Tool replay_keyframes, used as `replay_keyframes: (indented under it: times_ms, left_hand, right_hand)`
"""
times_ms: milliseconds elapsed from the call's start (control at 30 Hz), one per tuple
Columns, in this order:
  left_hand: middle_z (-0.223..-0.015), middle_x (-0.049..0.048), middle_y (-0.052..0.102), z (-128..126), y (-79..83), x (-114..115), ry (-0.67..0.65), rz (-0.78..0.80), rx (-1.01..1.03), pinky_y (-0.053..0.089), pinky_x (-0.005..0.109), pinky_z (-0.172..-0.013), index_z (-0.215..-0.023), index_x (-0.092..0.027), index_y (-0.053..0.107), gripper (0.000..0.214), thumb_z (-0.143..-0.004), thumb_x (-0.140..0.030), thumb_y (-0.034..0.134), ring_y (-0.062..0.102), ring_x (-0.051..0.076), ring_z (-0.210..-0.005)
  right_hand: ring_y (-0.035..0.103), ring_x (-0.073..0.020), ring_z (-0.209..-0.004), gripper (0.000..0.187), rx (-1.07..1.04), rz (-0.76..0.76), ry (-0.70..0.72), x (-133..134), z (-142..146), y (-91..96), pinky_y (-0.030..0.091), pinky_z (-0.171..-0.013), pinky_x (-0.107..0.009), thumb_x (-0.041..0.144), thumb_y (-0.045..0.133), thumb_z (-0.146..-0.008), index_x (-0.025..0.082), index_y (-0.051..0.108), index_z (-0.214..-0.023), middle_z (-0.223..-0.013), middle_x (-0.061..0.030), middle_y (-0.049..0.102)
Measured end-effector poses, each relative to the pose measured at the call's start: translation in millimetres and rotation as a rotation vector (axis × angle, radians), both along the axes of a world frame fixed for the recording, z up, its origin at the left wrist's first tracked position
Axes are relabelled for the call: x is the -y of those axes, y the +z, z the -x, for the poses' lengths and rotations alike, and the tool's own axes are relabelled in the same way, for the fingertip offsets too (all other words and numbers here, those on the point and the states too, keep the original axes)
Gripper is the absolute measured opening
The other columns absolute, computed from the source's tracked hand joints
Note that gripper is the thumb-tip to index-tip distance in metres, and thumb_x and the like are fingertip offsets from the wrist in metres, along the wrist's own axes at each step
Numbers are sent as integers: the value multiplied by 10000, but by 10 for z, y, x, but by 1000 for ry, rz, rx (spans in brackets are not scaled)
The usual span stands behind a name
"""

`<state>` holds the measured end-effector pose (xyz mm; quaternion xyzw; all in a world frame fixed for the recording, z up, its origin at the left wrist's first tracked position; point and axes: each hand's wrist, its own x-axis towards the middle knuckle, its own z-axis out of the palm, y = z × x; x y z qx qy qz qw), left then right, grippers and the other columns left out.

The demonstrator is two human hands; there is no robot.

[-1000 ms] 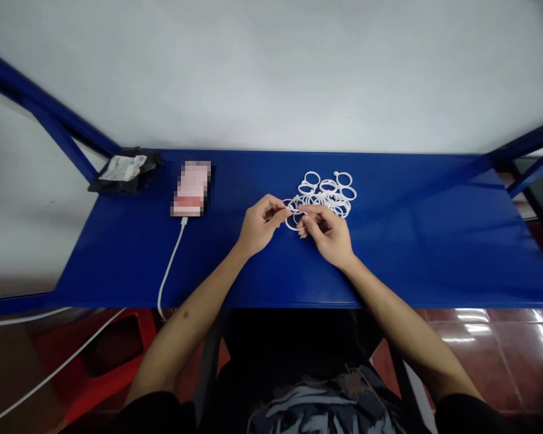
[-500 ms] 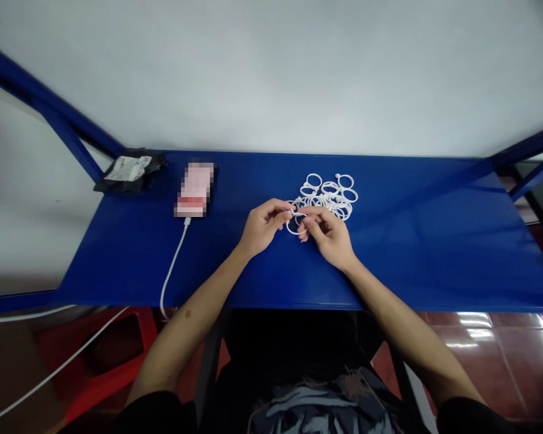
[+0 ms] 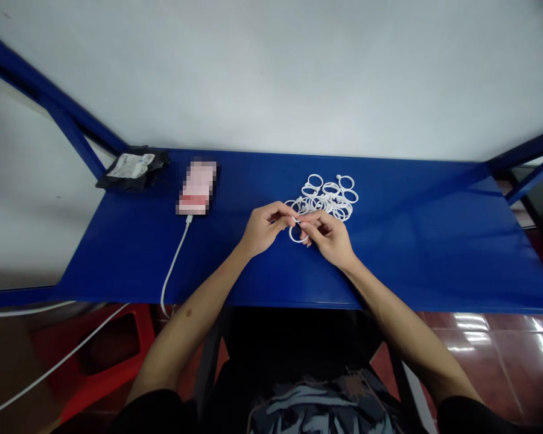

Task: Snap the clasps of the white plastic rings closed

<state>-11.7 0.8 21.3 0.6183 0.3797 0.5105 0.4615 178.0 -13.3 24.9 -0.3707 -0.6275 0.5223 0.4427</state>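
Note:
My left hand and my right hand meet over the middle of the blue table. Both pinch the top of one white plastic ring, which hangs between the fingertips just above the tabletop. Behind the hands lies a pile of several white rings, loosely overlapping. My fingers are curled closed on the ring; the thumbs and forefingers hide its upper part.
A phone lies at the back left with a white cable running off the front edge. A black packet with a white label sits in the far left corner. Blue frame bars rise at both ends. A red stool stands below left.
Both hands have drawn the ring slightly nearer and lower, away from the pile. The view has shifted a little; the pile and phone have not moved.

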Motion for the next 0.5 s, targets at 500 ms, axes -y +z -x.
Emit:
replay_keyframes:
  times_ms: [500]
  left_hand:
    - [-865, 27, 727, 27, 23, -53, 197, -293, -548, 491, 300, -745, -913, -206, 699, 177, -942, -367, 632, 621, 158, -776]
  right_hand:
    - [617, -132, -670, 127, 357, -330, -267, -75, -12, -11, 506, -636, -294, 289, 575, -981, 221, 679, -1006, -837, -18, 694]
